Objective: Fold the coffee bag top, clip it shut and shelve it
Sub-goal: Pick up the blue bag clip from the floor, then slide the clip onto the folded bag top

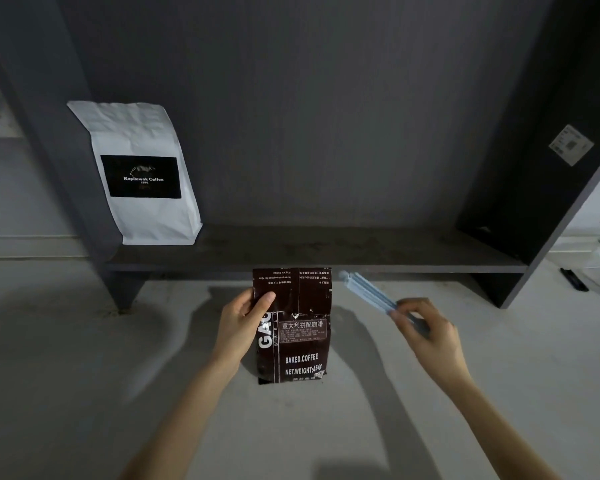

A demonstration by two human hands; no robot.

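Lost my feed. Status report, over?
Left hand pinching folded top of brown bag. Right hand holding blue clip, not yet on. Shelf open beside white bag.
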